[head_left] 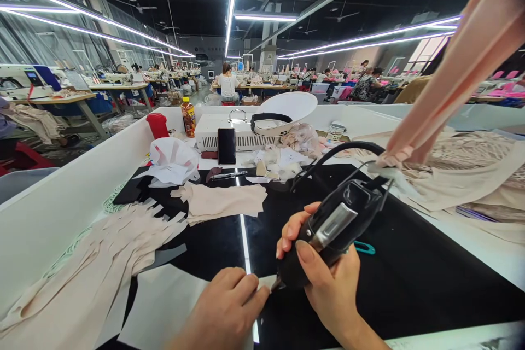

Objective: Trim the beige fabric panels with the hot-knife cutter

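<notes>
My right hand [334, 290] is wrapped round a black corded hand tool [330, 232]. The tool slants down to the left, and its narrow metal tip points at the black work surface [418, 262]. A twisted pink fabric strip [459, 60] is tied to its upper end. Beside the tip, my left hand [227, 306] has its fingers curled on a small pale piece of fabric [268, 281], mostly hidden by the fingers. Under and left of that hand lies a larger whitish sheet [164, 301]; I cannot tell whether it is fabric or paper.
Cut beige fabric pieces [94, 268] pile up at left, with a flat beige stack [223, 200] ahead. A phone [227, 146] leans on a white vented box [209, 134]. A teal clip-like item [364, 248] lies right of the tool. More fabric [471, 153] heaps at right.
</notes>
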The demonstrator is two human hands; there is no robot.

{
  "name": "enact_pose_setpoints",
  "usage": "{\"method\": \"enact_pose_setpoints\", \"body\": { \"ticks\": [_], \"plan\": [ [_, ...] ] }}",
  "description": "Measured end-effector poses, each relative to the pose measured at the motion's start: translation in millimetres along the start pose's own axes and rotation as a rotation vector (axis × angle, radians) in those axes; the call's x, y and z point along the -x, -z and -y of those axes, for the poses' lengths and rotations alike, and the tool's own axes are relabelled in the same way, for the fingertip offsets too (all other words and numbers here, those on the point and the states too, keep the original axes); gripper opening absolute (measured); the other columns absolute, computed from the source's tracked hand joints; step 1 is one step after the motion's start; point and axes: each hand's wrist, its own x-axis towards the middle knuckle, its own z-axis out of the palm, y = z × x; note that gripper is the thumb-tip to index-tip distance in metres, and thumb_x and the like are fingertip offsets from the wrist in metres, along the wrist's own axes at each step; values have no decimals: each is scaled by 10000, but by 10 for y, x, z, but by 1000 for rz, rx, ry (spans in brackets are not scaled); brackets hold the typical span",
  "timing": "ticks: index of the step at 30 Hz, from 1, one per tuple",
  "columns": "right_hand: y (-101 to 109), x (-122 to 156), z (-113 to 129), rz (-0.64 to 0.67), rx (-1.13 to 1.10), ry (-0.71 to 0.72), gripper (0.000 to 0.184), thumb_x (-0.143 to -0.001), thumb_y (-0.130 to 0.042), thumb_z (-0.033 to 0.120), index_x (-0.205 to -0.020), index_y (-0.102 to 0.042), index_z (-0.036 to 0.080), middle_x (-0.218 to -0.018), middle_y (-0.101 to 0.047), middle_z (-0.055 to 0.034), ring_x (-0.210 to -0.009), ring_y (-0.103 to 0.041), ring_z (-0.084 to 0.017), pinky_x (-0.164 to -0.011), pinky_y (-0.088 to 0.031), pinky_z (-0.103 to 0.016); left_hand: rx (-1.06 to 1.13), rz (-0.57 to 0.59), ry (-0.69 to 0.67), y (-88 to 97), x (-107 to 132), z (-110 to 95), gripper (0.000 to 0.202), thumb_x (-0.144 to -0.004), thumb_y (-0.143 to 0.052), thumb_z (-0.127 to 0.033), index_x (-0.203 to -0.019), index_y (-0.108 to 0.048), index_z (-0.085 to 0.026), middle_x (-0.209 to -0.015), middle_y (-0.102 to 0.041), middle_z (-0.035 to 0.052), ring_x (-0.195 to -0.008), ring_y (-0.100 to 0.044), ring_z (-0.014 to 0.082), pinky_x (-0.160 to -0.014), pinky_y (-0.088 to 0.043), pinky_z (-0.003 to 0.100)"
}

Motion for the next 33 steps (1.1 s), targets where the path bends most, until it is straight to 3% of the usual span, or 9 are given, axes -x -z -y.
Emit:
{"method": "enact_pose_setpoints", "body": {
  "ticks": [25,29,33],
  "plan": [
    [84,-21,43,-42,89,26,292,-933,-775,335,-1149,-583,293,-856,-642,19,-629,-630,-134,-574,-576,-290,-24,-22,4,37,-20,-9,349,-1084,-308,-94,-1094,-651,-153,-855,-661,28,-751,-637,170,-715,-550,291],
    [110,-17,44,-26,89,24,325,-920,-793,357,-1158,-579,296,-855,-637,23,-637,-617,-134,-571,-574,-288,-127,-32,55,94,69,-37,334,-1088,-307,-105,-1144,-635,-136,-978,-697,63,-845,-688,191,-761,-577,302],
    [153,28,56,5,108,18,353,-922,-792,303,-1196,-570,303,-885,-647,11,-667,-633,-149,-577,-580,-293,-118,31,136,120,250,-49,324,-1093,-297,-134,-1151,-615,-128,-1036,-683,95,-865,-709,177,-782,-602,275]
  ]
}}
